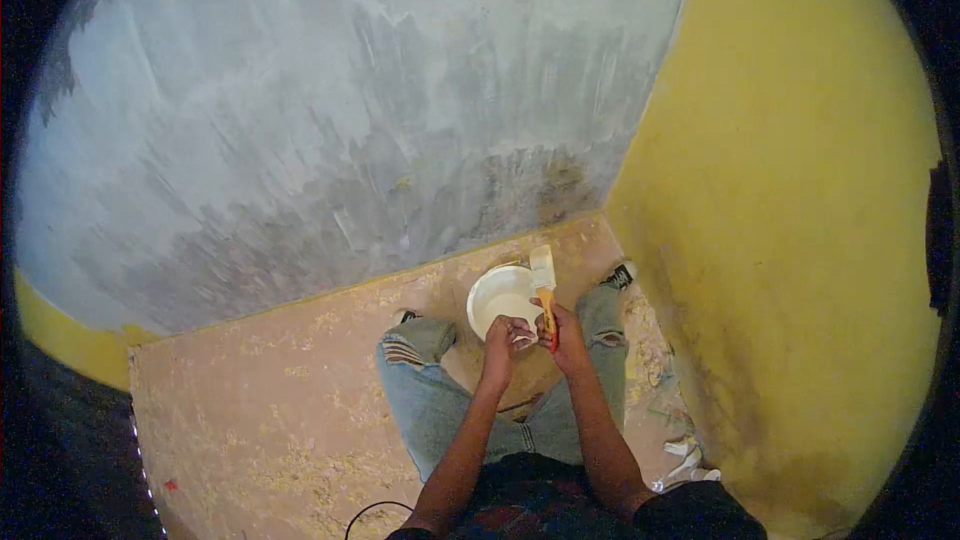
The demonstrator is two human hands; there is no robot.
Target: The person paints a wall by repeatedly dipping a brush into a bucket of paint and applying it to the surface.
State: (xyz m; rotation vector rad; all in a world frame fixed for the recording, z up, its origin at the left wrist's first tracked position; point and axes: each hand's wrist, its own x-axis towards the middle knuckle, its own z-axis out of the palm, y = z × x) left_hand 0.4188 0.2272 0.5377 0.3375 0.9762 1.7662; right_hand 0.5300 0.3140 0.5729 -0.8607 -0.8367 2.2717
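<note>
My right hand (566,338) is wrapped round the orange and red handle of a paintbrush (542,275), whose pale bristles point up and away from me. Just left of it, my left hand (508,336) is closed at the near rim of a white bucket (480,292). Whatever its fingers hold, if anything, is too small to make out. Pale liquid shows inside the bucket, which stands between my knees.
A wall (300,140) with streaky grey-white paint rises ahead, and a yellow wall (800,190) is on the right. Yellow flakes lie on the pinkish floor (230,390). A crumpled white item (685,465) lies at lower right, and a black cable (365,510) near my left arm.
</note>
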